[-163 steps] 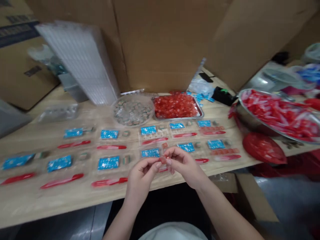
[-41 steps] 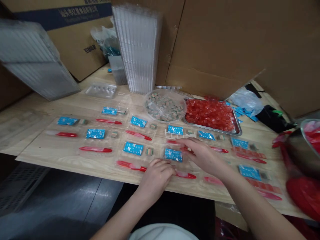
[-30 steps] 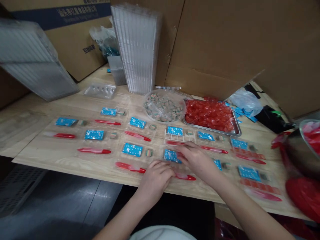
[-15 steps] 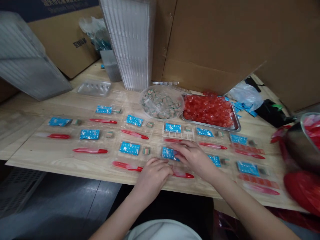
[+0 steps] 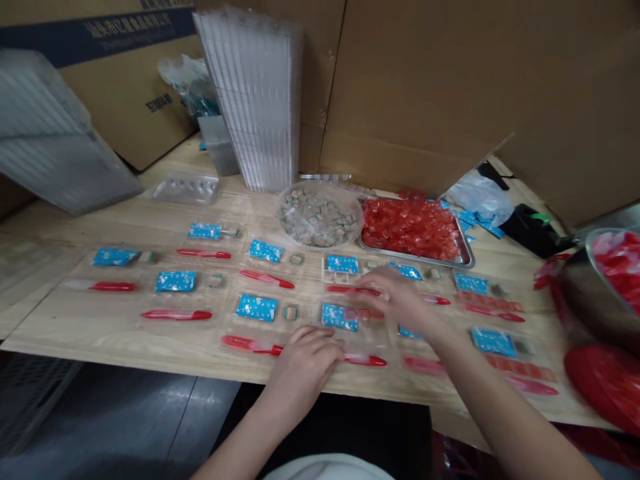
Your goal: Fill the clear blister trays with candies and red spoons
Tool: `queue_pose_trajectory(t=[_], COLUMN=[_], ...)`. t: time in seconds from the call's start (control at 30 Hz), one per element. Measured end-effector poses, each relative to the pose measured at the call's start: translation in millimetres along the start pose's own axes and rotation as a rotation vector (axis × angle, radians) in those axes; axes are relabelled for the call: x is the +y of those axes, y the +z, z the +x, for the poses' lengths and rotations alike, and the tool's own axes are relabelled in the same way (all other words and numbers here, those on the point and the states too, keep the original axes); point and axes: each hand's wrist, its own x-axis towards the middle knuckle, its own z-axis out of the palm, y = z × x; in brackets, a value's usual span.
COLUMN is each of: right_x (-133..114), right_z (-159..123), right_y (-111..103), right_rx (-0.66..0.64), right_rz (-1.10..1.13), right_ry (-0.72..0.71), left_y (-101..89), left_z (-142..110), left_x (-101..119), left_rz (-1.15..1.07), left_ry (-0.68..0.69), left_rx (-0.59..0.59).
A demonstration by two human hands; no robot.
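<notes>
My left hand [image 5: 311, 358] rests at the near left edge of a clear plastic tray [image 5: 320, 343], its fingers bent and close together around that edge. In this tray lie a blue printed packet [image 5: 339, 317], a short row of red candy pieces [image 5: 367, 314] and a red pen-shaped tube [image 5: 367, 360], partly under my left hand. My right hand [image 5: 393, 297], blurred, hovers just above and right of the red pieces. Its fingers are stretched forward and slightly apart, with nothing visible in them. It hides parts of the neighbouring trays.
Several similar trays with blue packets, striped cubes and red tubes cover the table. Behind stand a round bowl [image 5: 320, 217] of wrapped striped cubes and a metal tray [image 5: 415, 230] of red pieces. Tall stacks of clear trays [image 5: 255, 100], cardboard boxes [image 5: 425, 93] and a metal pot [image 5: 595, 287] border the area.
My right hand has lifted off the tray and moved slightly up and right, uncovering the red pieces beside the blue packet. My left hand stays at the tray's edge. The view has tilted slightly.
</notes>
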Motion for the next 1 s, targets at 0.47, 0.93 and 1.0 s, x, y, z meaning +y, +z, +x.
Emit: queue_pose_trajectory(t=[0.47, 0.93, 1.0], right_x=[-1.3, -28.0, -29.7], right_z=[42.7, 34.1, 28.9], right_y=[-26.9, 8.7, 11.4], right_rx=[-0.455, -0.500, -0.411], right_rz=[0.276, 0.097, 0.096], right_ry=[-0.042, -0.020, -0.006], left_y=[0.1, -0.1, -0.1], left_z=[-0.6, -3.0, -3.0], left_x=[-1.9, -2.0, -2.5], left_rz=[0.015, 0.041, 0.037], left_ry=[-0.016, -0.001, 0.004], left_rx=[-0.037, -0.033, -0.042])
